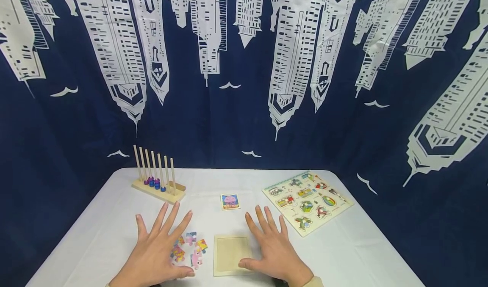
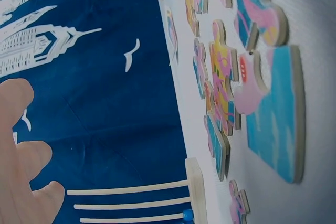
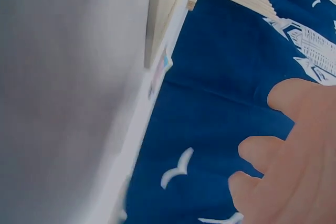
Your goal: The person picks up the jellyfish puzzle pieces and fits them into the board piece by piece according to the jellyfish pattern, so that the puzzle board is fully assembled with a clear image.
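My left hand (image 1: 158,246) is held with its fingers spread over the left part of the table, holding nothing. Beside and partly beneath it in the head view lie several loose jigsaw pieces (image 1: 196,258), pink, yellow and blue; the left wrist view shows them close, including a blue piece (image 2: 281,124). My right hand (image 1: 274,251), also spread and holding nothing, overlaps the right edge of a square wooden puzzle tray (image 1: 219,272). In the right wrist view the pale tray edge (image 3: 156,19) is at the top, with the fingers (image 3: 299,103) apart from it.
At the back left stands a wooden peg rack (image 1: 152,189) with blue and purple beads low on its rods. A small picture card (image 1: 230,202) lies behind the tray. To the right is a wooden picture board (image 1: 309,202). A dark blue cloth (image 1: 213,126) with white buildings hangs behind the white table (image 1: 362,253).
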Action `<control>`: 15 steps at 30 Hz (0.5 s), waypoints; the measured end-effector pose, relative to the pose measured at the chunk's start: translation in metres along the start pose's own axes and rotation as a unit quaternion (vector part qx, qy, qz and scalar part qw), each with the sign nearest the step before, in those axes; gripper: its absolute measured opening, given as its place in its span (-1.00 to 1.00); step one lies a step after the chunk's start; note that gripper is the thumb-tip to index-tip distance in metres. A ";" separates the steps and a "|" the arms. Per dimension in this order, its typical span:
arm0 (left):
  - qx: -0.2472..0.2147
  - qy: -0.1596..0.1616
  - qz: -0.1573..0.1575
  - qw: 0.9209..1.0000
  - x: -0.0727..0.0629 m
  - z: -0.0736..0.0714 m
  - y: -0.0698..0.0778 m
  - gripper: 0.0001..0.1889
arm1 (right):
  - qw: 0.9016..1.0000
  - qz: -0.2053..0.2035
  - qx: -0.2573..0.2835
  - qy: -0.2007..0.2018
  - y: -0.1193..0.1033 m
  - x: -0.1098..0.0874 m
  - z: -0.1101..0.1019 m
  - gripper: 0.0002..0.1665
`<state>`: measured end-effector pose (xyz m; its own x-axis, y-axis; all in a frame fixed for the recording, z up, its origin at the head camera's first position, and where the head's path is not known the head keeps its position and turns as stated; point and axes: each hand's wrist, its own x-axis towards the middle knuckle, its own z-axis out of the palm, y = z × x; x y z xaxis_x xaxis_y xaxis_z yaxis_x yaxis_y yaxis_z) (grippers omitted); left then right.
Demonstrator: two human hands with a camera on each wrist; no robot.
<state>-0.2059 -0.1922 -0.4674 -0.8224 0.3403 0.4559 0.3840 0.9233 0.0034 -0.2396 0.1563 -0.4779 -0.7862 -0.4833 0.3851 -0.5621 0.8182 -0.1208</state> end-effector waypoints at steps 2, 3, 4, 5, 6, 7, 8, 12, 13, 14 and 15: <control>-0.004 -0.001 -0.001 1.000 0.000 0.001 0.001 0.45 | 0.999 0.001 0.039 -0.009 0.001 -0.001 0.001 0.31; -0.006 -0.002 -0.002 1.000 0.000 0.002 0.001 0.45 | 0.998 0.003 0.064 -0.014 0.001 -0.002 0.001 0.27; -0.008 -0.004 -0.003 1.000 0.000 0.002 0.002 0.45 | 0.995 0.008 0.097 -0.017 0.002 -0.002 0.002 0.21; -0.010 -0.006 -0.003 1.000 0.000 0.003 0.002 0.44 | 0.991 0.015 0.133 -0.018 0.003 -0.002 0.003 0.14; -0.011 -0.007 -0.003 1.000 0.000 0.003 0.002 0.43 | 0.984 0.025 0.176 -0.018 0.003 -0.002 0.003 0.06; -0.010 -0.009 -0.003 1.000 0.000 0.004 0.002 0.42 | 0.974 0.039 0.221 -0.017 0.004 -0.001 0.004 -0.03; -0.012 -0.009 -0.003 1.000 0.000 0.004 0.001 0.40 | 0.963 0.057 0.265 -0.013 0.004 0.000 0.005 -0.12; -0.011 0.002 -0.009 1.000 -0.001 0.004 -0.002 0.27 | 0.911 0.140 0.387 -0.005 0.006 0.008 0.011 -0.40; -0.014 0.006 -0.013 1.000 -0.001 0.004 -0.003 0.21 | 0.905 0.159 0.395 -0.007 0.007 0.009 0.013 -0.42; -0.020 0.010 -0.021 1.000 -0.001 0.004 -0.004 0.15 | 0.901 0.176 0.397 -0.011 0.008 0.009 0.015 -0.44; -0.030 0.013 -0.030 0.999 -0.001 0.003 -0.005 0.07 | 0.902 0.185 0.391 -0.016 0.009 0.009 0.017 -0.46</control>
<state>-0.2080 -0.1969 -0.4709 -0.8343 0.2790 0.4755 0.3592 0.9294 0.0850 -0.2558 0.1539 -0.4915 -0.9570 -0.2407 0.1618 -0.2595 0.4618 -0.8482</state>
